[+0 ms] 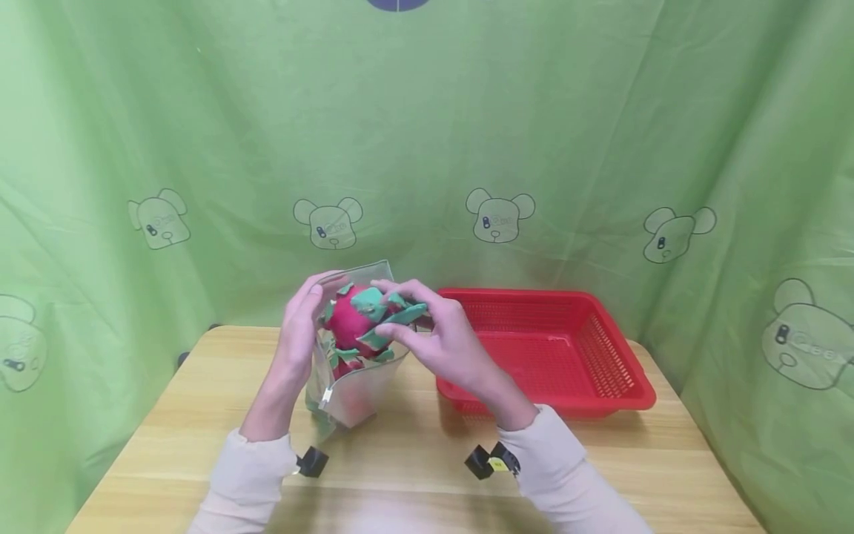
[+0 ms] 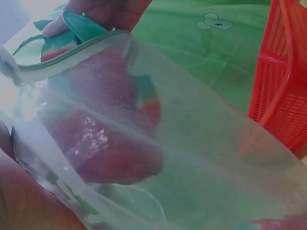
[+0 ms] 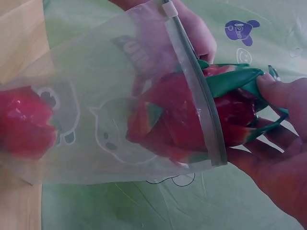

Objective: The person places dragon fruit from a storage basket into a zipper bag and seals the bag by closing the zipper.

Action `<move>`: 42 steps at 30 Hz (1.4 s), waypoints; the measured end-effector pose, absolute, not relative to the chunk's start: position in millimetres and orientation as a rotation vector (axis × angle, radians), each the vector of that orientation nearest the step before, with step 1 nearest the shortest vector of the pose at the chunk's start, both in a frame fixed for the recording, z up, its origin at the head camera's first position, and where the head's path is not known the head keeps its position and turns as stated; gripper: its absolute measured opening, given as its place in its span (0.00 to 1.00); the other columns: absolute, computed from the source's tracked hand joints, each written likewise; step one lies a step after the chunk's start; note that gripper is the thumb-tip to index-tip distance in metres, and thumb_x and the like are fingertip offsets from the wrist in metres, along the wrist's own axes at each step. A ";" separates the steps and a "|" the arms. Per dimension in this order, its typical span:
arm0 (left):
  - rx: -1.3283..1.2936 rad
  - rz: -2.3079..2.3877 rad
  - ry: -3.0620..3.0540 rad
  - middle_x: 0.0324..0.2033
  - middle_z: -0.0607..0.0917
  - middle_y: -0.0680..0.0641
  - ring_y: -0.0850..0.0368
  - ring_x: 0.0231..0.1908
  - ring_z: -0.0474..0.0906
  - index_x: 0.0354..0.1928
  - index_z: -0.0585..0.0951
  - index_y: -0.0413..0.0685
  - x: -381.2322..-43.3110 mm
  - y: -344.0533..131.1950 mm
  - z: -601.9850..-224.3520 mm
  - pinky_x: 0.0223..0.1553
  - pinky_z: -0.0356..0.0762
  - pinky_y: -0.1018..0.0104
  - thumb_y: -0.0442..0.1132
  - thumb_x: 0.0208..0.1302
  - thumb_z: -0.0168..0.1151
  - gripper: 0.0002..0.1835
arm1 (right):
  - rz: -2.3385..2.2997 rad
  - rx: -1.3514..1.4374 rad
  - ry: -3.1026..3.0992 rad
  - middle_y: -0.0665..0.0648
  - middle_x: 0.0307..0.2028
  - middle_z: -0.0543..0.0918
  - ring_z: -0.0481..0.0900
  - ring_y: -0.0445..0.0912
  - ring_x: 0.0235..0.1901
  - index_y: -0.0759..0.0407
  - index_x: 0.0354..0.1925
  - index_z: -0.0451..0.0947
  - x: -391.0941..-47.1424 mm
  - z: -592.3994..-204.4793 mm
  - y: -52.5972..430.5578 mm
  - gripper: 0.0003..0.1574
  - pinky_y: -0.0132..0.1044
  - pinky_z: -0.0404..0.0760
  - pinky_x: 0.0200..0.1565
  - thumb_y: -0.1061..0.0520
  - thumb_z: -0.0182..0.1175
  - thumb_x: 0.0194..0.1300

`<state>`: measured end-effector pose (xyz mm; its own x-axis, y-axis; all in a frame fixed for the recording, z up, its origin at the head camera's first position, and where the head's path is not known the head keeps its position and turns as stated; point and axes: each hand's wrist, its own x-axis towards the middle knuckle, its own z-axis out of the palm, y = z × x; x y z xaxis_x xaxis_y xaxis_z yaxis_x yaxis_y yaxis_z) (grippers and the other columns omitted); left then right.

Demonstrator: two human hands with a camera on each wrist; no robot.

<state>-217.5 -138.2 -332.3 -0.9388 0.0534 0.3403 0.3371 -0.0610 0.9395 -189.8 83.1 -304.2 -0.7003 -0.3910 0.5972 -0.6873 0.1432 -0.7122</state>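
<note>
My right hand [image 1: 447, 337] grips a red dragon fruit [image 1: 350, 319] by its green leaf tips, thumb on one side and fingers on the other. The fruit sits partway inside the mouth of a clear zip bag [image 1: 360, 397], its leafy end sticking out past the zip edge in the right wrist view. My left hand [image 1: 299, 334] holds the bag's left side near the rim, thumb toward the opening. Through the plastic, the fruit's rounded body [image 2: 105, 129] shows in the left wrist view. Another glossy red thing [image 3: 24, 122] lies deeper in the bag.
A red plastic basket [image 1: 567, 403] with perforated walls stands to the right on the wooden table [image 1: 400, 475], close to my right hand. Behind and on both sides hangs a green curtain [image 1: 414, 133] printed with bear heads.
</note>
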 end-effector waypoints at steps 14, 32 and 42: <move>-0.465 -2.138 -2.005 0.66 0.76 0.36 0.42 0.68 0.70 0.69 0.71 0.40 -215.7 -140.6 -332.9 0.71 0.63 0.44 0.43 0.83 0.34 0.25 | 0.834 1.233 -2.240 0.53 0.58 0.76 0.69 0.44 0.58 0.56 0.53 0.84 -196.8 -308.1 73.5 0.23 0.31 0.82 0.52 0.60 0.76 0.59; -0.454 -2.150 -2.021 0.66 0.76 0.38 0.43 0.67 0.71 0.70 0.71 0.42 -214.5 -143.3 -333.4 0.71 0.61 0.40 0.44 0.83 0.34 0.25 | 0.373 1.356 -2.281 0.48 0.48 0.75 0.70 0.40 0.48 0.46 0.49 0.81 -201.2 -308.5 54.2 0.21 0.24 0.77 0.40 0.55 0.76 0.60; -0.438 -2.156 -2.004 0.66 0.76 0.35 0.41 0.67 0.70 0.69 0.71 0.40 -214.6 -144.8 -332.8 0.71 0.61 0.41 0.42 0.82 0.33 0.25 | 0.203 1.429 -2.420 0.50 0.53 0.71 0.67 0.43 0.54 0.49 0.51 0.72 -199.6 -302.6 45.2 0.21 0.22 0.75 0.39 0.55 0.71 0.66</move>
